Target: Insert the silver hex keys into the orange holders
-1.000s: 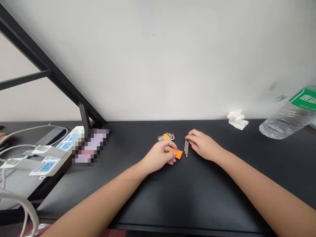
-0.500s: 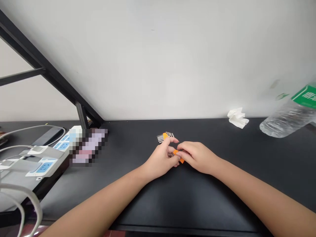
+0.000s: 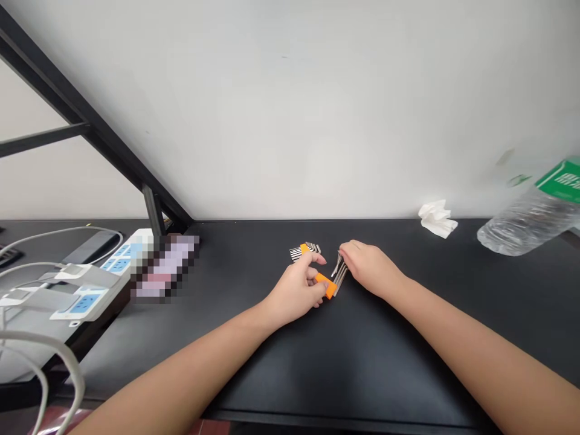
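Note:
My left hand is closed on an orange hex key holder, thumb along its near side and index finger raised. Several silvery hex keys reach from beside the holder up toward my right hand. The fingers of that hand are pinched on the keys' far ends; how many it grips is hidden. One key lies at a different angle from the others. Just beyond my left hand, a second orange holder with several hex keys in it lies on the black table.
To the left are a white power strip with plugs and cables, a dark phone and a blurred-out item. Crumpled tissue and a tilted plastic bottle are on the right. The wall stands behind the table.
My right hand has moved away from my left, to the right and slightly farther back. Hex keys now show between the hands, and more of the orange holder is visible.

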A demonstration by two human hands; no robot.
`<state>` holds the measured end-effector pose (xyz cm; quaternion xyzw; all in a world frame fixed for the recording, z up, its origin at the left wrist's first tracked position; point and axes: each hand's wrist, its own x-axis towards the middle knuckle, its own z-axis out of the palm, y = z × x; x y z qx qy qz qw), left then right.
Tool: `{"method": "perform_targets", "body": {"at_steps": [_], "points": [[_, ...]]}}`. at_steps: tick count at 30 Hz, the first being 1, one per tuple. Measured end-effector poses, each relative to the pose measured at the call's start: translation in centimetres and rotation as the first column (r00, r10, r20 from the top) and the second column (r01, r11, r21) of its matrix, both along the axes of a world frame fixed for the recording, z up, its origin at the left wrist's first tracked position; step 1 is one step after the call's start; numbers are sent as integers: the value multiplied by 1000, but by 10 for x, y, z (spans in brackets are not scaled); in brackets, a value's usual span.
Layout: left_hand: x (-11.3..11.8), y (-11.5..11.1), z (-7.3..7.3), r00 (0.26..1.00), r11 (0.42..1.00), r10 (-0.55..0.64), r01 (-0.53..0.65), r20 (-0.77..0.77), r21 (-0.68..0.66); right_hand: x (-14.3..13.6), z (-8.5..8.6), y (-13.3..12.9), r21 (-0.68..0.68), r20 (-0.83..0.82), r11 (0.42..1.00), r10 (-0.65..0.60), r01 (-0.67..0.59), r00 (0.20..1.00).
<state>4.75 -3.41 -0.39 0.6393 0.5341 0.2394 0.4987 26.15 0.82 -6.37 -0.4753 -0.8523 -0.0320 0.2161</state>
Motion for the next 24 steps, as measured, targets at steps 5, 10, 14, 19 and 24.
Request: {"method": "perform_targets", "body": {"at_steps": [5, 10, 14, 19, 24], "points": [[0, 3, 0, 999, 999, 31, -30, -14, 22, 3, -7, 14, -62, 25, 996, -64, 66, 998], [-1, 3, 2, 1000, 999, 29, -29, -7, 21, -1, -2, 11, -124, 34, 983, -130, 133, 991], [-3, 4, 1, 1000, 999, 20, -19, -24, 32, -1, 2, 8, -143, 27, 977, -156, 158, 987], [-4, 5, 1, 1000, 1000, 11, -11, -23, 25, 2, 4, 10, -204, 0, 962, -188, 184, 982], [-2, 5, 3, 1000, 1000, 9, -9, -22, 2, 2, 8, 12, -290, -50, 928, -257, 232, 965]]}}
